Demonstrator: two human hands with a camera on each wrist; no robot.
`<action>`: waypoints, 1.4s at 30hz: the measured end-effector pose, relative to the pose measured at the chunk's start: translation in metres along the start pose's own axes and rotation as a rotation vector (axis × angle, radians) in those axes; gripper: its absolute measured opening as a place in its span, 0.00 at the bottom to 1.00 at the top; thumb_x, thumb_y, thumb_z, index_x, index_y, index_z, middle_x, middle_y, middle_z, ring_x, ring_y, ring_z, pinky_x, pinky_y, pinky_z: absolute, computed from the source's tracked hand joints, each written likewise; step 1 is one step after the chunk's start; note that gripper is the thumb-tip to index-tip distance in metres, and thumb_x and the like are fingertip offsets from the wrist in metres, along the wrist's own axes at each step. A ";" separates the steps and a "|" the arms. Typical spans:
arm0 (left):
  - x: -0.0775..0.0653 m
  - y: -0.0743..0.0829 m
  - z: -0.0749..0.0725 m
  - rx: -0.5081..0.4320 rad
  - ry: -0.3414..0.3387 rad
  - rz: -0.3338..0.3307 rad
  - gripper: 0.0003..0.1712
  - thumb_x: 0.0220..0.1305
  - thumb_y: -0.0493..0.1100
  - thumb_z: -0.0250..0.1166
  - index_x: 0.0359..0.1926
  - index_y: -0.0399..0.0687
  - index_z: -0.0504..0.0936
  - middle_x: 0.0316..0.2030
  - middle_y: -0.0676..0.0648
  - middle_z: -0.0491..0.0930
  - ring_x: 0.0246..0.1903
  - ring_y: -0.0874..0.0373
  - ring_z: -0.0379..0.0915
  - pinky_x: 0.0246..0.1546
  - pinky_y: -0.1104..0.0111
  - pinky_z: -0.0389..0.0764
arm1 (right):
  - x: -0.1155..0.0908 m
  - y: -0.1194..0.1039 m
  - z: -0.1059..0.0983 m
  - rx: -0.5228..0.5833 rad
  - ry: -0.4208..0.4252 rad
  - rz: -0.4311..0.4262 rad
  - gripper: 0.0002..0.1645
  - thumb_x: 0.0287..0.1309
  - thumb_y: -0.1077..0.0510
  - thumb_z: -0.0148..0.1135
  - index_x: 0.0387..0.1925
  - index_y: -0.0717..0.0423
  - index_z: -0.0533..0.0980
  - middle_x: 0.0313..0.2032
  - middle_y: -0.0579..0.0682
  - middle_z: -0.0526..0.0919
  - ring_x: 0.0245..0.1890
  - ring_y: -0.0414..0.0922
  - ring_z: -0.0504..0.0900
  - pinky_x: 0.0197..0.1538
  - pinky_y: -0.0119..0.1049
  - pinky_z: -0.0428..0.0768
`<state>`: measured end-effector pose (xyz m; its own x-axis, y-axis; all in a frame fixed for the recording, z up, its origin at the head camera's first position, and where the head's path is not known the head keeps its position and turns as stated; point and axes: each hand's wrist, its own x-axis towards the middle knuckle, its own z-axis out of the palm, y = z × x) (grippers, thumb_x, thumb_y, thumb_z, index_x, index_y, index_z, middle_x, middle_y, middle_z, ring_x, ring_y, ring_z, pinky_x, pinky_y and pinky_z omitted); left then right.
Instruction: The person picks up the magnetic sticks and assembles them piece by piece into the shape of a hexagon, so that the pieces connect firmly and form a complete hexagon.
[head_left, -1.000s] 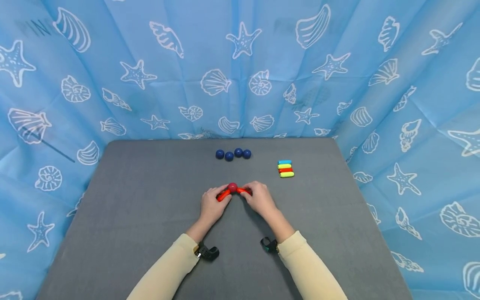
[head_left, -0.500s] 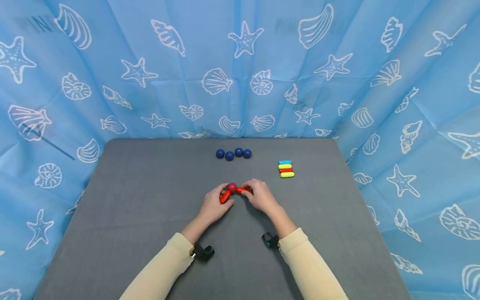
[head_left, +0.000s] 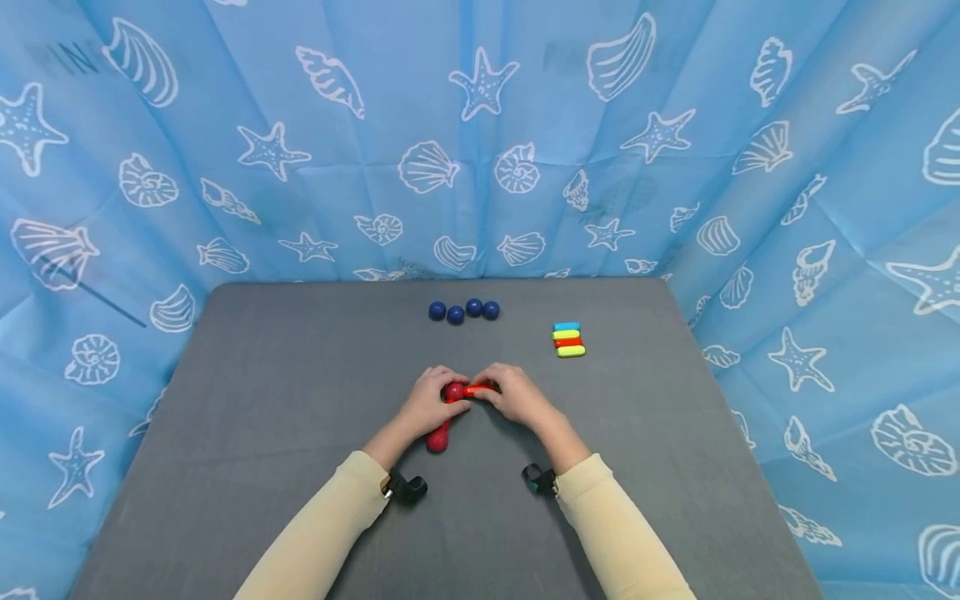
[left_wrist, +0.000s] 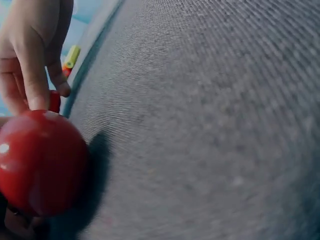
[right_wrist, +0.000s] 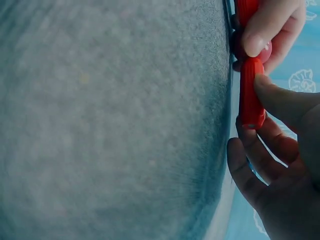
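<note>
The left hand's [head_left: 431, 402] fingers and thumb are curled round a red ball [head_left: 454, 392]; the right hand's [head_left: 517, 393] thumb and fingers pinch a red rod [head_left: 478, 389] that points at that ball's side. A second red rod [head_left: 446, 424] runs from under the left hand down to a lower red ball [head_left: 437, 440], just beside the left wrist.

The left fingers cover part of the held ball and the upper end of the second rod, so how these meet cannot be told. The right fingers hide the first rod's outer end from above, though the right wrist view shows it. In the left wrist view the lower ball is cut off by the frame and blocks most of the left hand.

All this is over the middle of the grey table [head_left: 300, 358], well apart from its side edges and far edge; the near edge is cut off. There is room to either side of the forearms.

Past the hands, four dark blue balls [head_left: 455, 315] stand in an uneven row near the far edge. To their right, nearer the right hand, lie a blue rod [head_left: 567, 327], two yellow rods [head_left: 571, 352] and another red rod [head_left: 568, 342], side by side. A blue shell-print curtain [head_left: 337, 192] bounds the far and right sides.
</note>
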<state>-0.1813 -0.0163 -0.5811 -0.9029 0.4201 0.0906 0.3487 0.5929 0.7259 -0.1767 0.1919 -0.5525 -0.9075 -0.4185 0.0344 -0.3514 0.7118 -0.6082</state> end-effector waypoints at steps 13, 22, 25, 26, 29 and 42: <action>-0.007 -0.014 -0.001 -0.055 0.103 -0.011 0.11 0.56 0.43 0.73 0.42 0.50 0.87 0.42 0.50 0.82 0.45 0.52 0.74 0.47 0.58 0.74 | 0.014 0.019 -0.029 0.032 0.111 0.164 0.17 0.67 0.54 0.65 0.55 0.56 0.82 0.51 0.53 0.85 0.51 0.49 0.83 0.58 0.48 0.79; -0.006 -0.015 0.002 -0.052 0.080 -0.012 0.20 0.61 0.45 0.71 0.56 0.55 0.86 0.44 0.51 0.83 0.45 0.55 0.72 0.47 0.60 0.73 | 0.050 0.025 -0.041 0.001 0.211 0.286 0.24 0.65 0.54 0.68 0.60 0.57 0.78 0.55 0.56 0.82 0.54 0.52 0.82 0.59 0.50 0.78; -0.006 -0.014 0.003 -0.049 0.090 -0.002 0.17 0.61 0.45 0.71 0.52 0.56 0.88 0.43 0.52 0.83 0.44 0.56 0.72 0.45 0.61 0.73 | 0.064 0.027 -0.040 0.004 0.234 0.323 0.28 0.65 0.55 0.68 0.64 0.55 0.75 0.59 0.58 0.79 0.56 0.53 0.81 0.59 0.50 0.78; -0.005 -0.014 0.004 -0.047 0.094 -0.001 0.16 0.61 0.45 0.72 0.51 0.57 0.88 0.42 0.52 0.83 0.43 0.56 0.72 0.45 0.61 0.73 | 0.069 0.029 -0.040 0.004 0.240 0.333 0.29 0.64 0.55 0.68 0.65 0.55 0.74 0.61 0.58 0.77 0.57 0.54 0.80 0.59 0.50 0.78; -0.006 -0.015 0.004 -0.041 0.096 -0.007 0.15 0.61 0.46 0.72 0.50 0.58 0.88 0.42 0.53 0.83 0.44 0.57 0.72 0.46 0.61 0.74 | 0.083 0.032 -0.037 0.013 0.253 0.348 0.32 0.64 0.56 0.69 0.68 0.54 0.71 0.65 0.59 0.73 0.59 0.55 0.78 0.60 0.50 0.77; -0.007 -0.017 0.007 -0.046 0.124 0.020 0.14 0.60 0.45 0.72 0.48 0.56 0.89 0.41 0.53 0.83 0.42 0.57 0.72 0.44 0.62 0.74 | 0.101 0.042 -0.031 -0.060 0.210 0.345 0.24 0.65 0.57 0.68 0.61 0.56 0.76 0.59 0.59 0.80 0.61 0.55 0.77 0.64 0.51 0.73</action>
<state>-0.1796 -0.0245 -0.5985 -0.9212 0.3412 0.1870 0.3574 0.5520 0.7534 -0.2903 0.1971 -0.5494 -0.9996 -0.0295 0.0017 -0.0253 0.8243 -0.5656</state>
